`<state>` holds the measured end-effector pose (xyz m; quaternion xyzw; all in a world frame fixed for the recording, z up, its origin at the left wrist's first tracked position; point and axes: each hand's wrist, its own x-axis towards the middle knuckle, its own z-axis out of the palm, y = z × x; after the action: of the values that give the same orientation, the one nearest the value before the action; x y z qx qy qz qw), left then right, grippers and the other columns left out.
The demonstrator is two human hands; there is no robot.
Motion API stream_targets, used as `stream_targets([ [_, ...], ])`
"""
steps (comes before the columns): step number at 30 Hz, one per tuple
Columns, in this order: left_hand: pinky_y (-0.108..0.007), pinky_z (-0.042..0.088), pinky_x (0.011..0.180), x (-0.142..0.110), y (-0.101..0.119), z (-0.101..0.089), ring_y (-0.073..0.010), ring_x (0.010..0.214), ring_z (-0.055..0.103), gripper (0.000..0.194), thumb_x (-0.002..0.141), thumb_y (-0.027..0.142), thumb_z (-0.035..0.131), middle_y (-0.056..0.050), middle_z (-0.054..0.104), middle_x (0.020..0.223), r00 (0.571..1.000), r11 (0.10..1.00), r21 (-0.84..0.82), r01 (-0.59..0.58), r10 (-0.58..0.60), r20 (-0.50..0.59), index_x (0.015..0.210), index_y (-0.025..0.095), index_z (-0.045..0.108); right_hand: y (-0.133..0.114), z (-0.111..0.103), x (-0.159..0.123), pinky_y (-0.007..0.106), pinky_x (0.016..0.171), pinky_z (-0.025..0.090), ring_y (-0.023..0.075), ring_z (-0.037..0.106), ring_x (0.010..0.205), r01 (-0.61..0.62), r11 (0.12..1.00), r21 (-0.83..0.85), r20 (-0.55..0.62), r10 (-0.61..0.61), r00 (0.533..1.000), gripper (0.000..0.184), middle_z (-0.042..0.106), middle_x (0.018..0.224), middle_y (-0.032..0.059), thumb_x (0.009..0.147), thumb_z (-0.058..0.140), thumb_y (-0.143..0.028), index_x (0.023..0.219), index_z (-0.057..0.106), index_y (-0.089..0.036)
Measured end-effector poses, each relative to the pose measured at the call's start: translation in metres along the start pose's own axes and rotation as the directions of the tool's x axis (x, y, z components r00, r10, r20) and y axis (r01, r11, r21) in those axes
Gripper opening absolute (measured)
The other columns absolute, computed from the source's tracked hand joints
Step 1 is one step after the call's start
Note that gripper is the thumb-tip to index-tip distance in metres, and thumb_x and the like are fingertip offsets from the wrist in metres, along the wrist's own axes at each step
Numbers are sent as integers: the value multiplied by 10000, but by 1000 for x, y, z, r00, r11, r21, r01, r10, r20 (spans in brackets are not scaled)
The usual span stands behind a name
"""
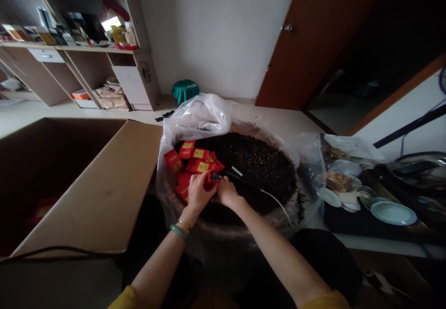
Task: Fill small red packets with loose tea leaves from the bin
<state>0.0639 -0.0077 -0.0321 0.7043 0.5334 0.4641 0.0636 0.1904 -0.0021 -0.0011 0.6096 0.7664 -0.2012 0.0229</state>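
My left hand, with a jade bangle at its wrist, is closed around a small red packet whose dark mouth faces right. Close beside that mouth is my right hand, its fingers curled together; whatever they hold is hidden. Both hands are over a large round basket lined with clear plastic. Dark, dry leaves that look like tea fill much of it. Several red packets with gold labels lie on its left side. A black object with a white cable rests on the leaves.
A big open cardboard box stands to the left, with something red inside. At right, a low table carries a bowl and bags. Behind are a green-covered bin, a shelf unit and a brown door.
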Motion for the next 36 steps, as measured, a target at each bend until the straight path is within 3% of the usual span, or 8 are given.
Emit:
stream_targets([
  [9, -322, 529, 802, -1, 1, 0, -207, 903, 591, 421, 682, 265, 704, -62, 567, 970, 999, 999, -19, 36, -36, -13, 1088, 208, 608, 11, -6, -2, 308, 714, 460, 270, 591, 975, 33, 998, 62, -53, -29, 998, 378, 625, 1077, 137, 680, 620, -88, 1050, 643, -162],
  [15, -327, 527, 804, -1, 5, -2, -214, 910, 598, 614, 685, 248, 713, -52, 566, 974, 999, 999, -14, 35, -35, 23, 1256, 224, 490, 43, -28, -5, 258, 743, 456, 172, 621, 828, 72, 962, 265, -190, -21, 982, 156, 661, 844, 22, 669, 579, -111, 778, 659, -191],
  [17, -311, 530, 783, -1, 7, -3, -206, 907, 603, 687, 692, 242, 715, -46, 564, 991, 999, 1000, -10, 28, -28, 43, 1315, 242, 427, 52, -40, -7, 258, 710, 469, 149, 603, 742, 105, 852, 513, -277, 49, 960, 111, 634, 745, -8, 659, 579, -148, 750, 630, -184],
  [19, -283, 533, 738, -2, 10, -3, -191, 884, 611, 663, 707, 243, 710, -42, 559, 1007, 996, 1000, 5, 11, -12, 83, 1309, 259, 434, 55, -54, -10, 252, 612, 475, 132, 560, 637, 163, 642, 750, -300, 111, 947, 94, 584, 666, -31, 640, 602, -213, 728, 599, -180],
  [22, -256, 532, 691, -4, 12, -2, -180, 868, 622, 525, 724, 261, 707, -41, 555, 1019, 991, 998, 47, -33, 26, 133, 1214, 254, 518, 46, -73, -13, 236, 516, 468, 117, 525, 594, 203, 376, 904, -241, 57, 969, 203, 555, 679, -41, 596, 662, -299, 739, 574, -185],
  [24, -249, 532, 678, -5, 11, 0, -175, 862, 629, 455, 727, 268, 707, -44, 557, 1025, 989, 995, 80, -55, 43, 144, 1154, 238, 551, 34, -80, -14, 237, 506, 471, 117, 528, 596, 181, 305, 935, -186, -13, 982, 231, 557, 692, -40, 575, 681, -303, 742, 572, -187],
  [29, -240, 520, 601, -6, 10, 3, -170, 817, 641, 436, 722, 294, 710, -59, 564, 1052, 986, 987, 153, -41, 15, 166, 1118, 211, 549, 13, -80, -5, 266, 636, 481, 122, 546, 635, 181, 462, 868, -179, -49, 983, 146, 580, 672, -40, 609, 633, -203, 752, 609, -185],
  [36, -244, 519, 589, -3, 13, -3, -135, 719, 630, 202, 772, 278, 641, -59, 566, 1086, 974, 995, 87, -48, 28, 224, 946, 203, 569, 16, -81, 2, 306, 859, 434, 160, 576, 893, 235, 694, 681, -216, -117, 969, 169, 646, 858, 4, 697, 604, -162, 859, 651, -178],
])
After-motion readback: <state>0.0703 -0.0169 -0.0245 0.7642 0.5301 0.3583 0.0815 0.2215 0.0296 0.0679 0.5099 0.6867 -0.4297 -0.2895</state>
